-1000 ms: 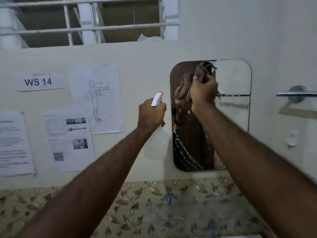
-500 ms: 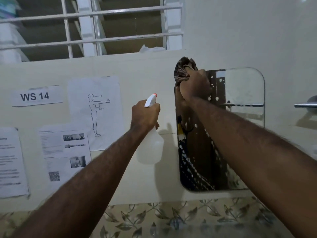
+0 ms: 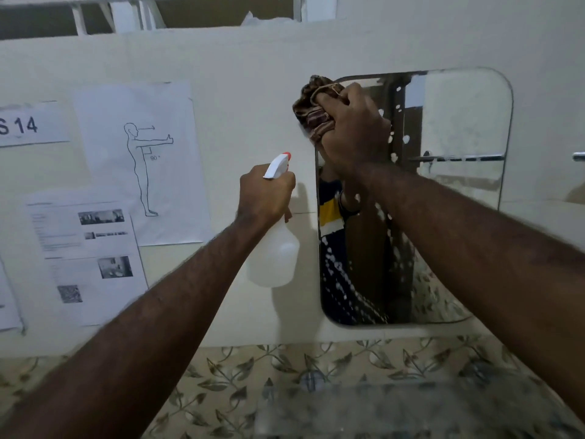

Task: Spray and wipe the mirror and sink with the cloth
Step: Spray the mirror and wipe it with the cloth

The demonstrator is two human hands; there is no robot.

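Observation:
A rounded rectangular mirror (image 3: pixel 459 128) hangs on the cream wall, speckled with white spray droplets over its left and lower part. My right hand (image 3: pixel 351 128) grips a bunched brown striped cloth (image 3: pixel 311 110) and presses it on the mirror's upper left corner, the cloth overlapping the wall. My left hand (image 3: pixel 264 193) holds a translucent white spray bottle (image 3: pixel 275 255) with a white and red nozzle, just left of the mirror's edge. The sink is not in view.
Printed sheets (image 3: pixel 139 160) and a "14" label (image 3: pixel 28 125) are taped to the wall at left. Leaf-patterned tiles (image 3: pixel 285 375) run below the mirror. A metal towel bar (image 3: pixel 578 156) sticks out at the right edge. Window bars (image 3: pixel 126 17) cross the top.
My right hand with the cloth has moved left, from the mirror's upper middle to its upper left corner. The view has shifted. My left hand keeps the bottle beside the mirror.

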